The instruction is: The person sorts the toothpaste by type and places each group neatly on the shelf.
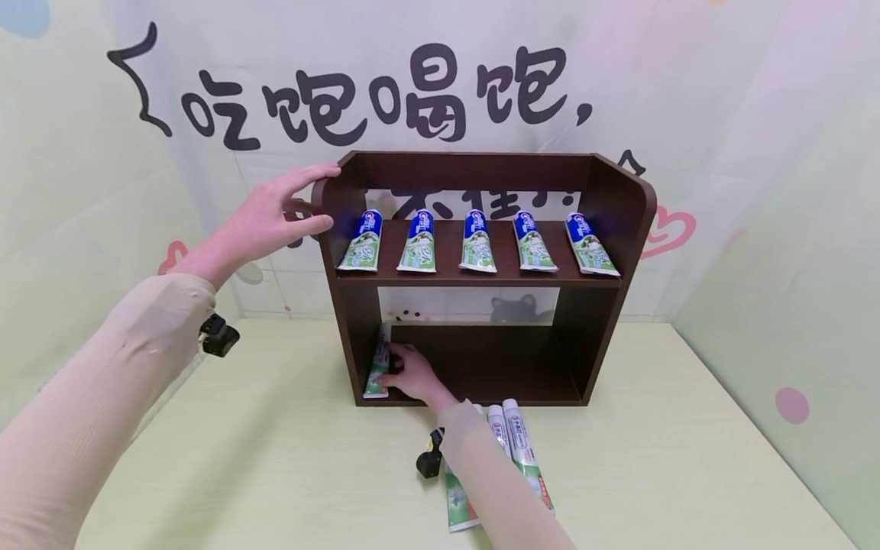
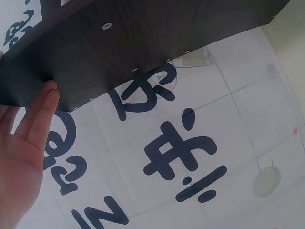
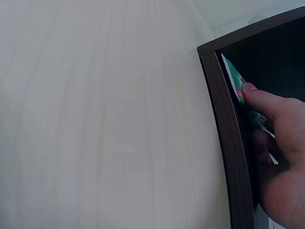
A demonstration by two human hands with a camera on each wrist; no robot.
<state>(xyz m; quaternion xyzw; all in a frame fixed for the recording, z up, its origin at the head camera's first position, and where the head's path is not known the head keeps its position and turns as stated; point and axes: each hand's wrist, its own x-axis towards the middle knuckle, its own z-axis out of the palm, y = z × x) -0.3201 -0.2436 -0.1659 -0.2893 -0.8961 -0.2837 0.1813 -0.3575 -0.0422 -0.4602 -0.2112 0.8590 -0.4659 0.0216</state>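
Note:
In the lower compartment of a dark brown shelf (image 1: 495,370), my right hand (image 1: 417,376) holds a white-and-green toothpaste tube (image 1: 376,376) against the left side wall. The right wrist view shows the thumb on the tube (image 3: 234,78), with the other fingers curled and partly hidden. My left hand (image 1: 264,218) rests at the shelf's upper left corner, its fingers mostly straight. In the left wrist view, fingertips of that hand (image 2: 28,157) touch the outer side panel (image 2: 119,52). Several similar toothpaste tubes (image 1: 520,443) lie on the table before the shelf, partly covered by the right forearm.
Several blue-and-green toothpaste tubes (image 1: 476,243) lie spaced in a row on the upper shelf board. The pale table (image 1: 653,458) meets a printed backdrop (image 1: 687,99) behind the shelf. Small black devices sit at both wrists.

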